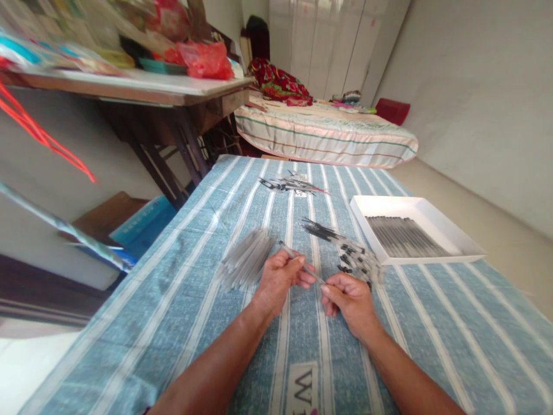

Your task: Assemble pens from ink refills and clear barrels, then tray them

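A slim grey pen [285, 248] slants between my two hands above the striped tablecloth. My left hand [280, 274] is closed around its barrel. The fingertips of my right hand [349, 297] pinch the lower right end of the same pen; what else they may hold is hidden. A pile of grey pen barrels [246, 259] lies just left of my left hand. Beyond my right hand are thin black-tipped refills [322, 230] and a heap of small black-and-clear pen parts [358, 262]. On the right, a white box [427, 260] holds a row of grey pens [406, 236].
Farther back on the blue striped cloth [190, 248] lies a small bunch of thin dark sticks [294, 184], one with a red tip. A cluttered side table [173, 86] with a red plastic bag [207, 59] stands at left. Behind is a bed [324, 129].
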`<state>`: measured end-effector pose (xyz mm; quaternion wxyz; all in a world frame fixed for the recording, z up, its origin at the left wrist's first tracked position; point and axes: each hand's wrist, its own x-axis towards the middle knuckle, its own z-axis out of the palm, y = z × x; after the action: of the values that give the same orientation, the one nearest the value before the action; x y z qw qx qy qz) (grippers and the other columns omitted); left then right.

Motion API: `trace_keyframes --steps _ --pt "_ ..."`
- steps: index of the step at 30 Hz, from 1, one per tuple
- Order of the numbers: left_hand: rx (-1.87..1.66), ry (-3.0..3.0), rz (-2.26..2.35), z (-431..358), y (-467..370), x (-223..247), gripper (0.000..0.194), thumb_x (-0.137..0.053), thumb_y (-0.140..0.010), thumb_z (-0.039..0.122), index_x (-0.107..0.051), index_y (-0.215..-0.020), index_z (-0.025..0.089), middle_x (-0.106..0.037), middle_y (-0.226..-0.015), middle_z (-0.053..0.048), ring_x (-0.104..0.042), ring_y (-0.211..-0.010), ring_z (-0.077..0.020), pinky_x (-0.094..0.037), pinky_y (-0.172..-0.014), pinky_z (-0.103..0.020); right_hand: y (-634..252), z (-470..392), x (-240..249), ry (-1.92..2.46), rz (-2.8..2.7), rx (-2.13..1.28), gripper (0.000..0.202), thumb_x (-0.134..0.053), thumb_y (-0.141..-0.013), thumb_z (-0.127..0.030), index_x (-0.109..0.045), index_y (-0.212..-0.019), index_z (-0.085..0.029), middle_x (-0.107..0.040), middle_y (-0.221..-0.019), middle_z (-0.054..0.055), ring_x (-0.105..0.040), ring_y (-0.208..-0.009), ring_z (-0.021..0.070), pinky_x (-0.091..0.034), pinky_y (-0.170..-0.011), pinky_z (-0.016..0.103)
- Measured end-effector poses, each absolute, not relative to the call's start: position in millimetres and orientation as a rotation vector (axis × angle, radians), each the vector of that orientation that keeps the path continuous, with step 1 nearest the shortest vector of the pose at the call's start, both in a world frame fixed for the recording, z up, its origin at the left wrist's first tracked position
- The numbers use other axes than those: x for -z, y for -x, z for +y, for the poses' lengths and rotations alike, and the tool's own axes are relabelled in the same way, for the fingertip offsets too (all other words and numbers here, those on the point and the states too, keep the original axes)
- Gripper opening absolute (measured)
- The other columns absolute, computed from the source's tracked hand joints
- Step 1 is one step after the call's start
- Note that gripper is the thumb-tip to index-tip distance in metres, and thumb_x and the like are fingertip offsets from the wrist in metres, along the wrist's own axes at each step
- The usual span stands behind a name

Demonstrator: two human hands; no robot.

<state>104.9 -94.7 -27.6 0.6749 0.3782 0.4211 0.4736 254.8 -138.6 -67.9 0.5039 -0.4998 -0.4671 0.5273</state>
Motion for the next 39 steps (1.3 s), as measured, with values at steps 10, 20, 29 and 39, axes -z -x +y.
trace_keyframes --steps 10,20,29,39 --pt "-1.085 -0.839 1.018 -97 -108 23 0.023 -0.068 -0.068 0.028 -0.052 -0.079 0.015 -0.070 -0.068 -0.002 -0.063 -0.048 -0.0134 -0.049 -0.048 -0.024 -251 -133 67 1.249 -1.110 -1.321 0.028 -0.064 -0.069 -0.042 -0.051 -0.066 -0.017 -0.058 -0.047 -0.005 -0.049 -0.032 0.0072 -0.033 -0.030 0.016" --pt "-1.058 -0.873 1.070 -88 -103 19 0.026 -0.073 -0.062 0.033 -0.058 -0.075 0.016 -0.070 -0.067 -0.002 -0.059 -0.047 -0.0132 -0.047 -0.048 -0.025 -253 -118 53 1.221 -1.378 -1.078 0.018 -0.058 -0.072 -0.030 -0.054 -0.059 -0.018 -0.044 -0.048 -0.006 -0.042 -0.044 0.0067 -0.033 -0.043 0.018" --pt "-0.958 -1.087 1.158 -94 -111 13 0.029 -0.069 -0.064 0.044 -0.063 -0.078 0.018 -0.071 -0.073 -0.004 -0.063 -0.057 -0.0193 -0.051 -0.052 -0.029 -279 -121 32 1.438 -1.817 -0.603 0.007 -0.059 -0.066 -0.016 -0.059 -0.059 -0.018 -0.055 -0.058 -0.003 -0.049 -0.055 0.0095 -0.032 -0.053 0.020" --pt "-0.981 -1.595 1.643 -58 -71 34 0.031 -0.064 -0.061 0.046 -0.061 -0.083 0.025 -0.073 -0.075 -0.001 -0.068 -0.074 -0.0270 -0.053 -0.073 -0.034 -468 -81 0 2.469 -1.463 0.014 0.023 -0.048 -0.079 -0.032 -0.068 -0.075 -0.022 -0.068 -0.082 0.004 -0.059 -0.079 0.0196 -0.033 -0.057 0.025"
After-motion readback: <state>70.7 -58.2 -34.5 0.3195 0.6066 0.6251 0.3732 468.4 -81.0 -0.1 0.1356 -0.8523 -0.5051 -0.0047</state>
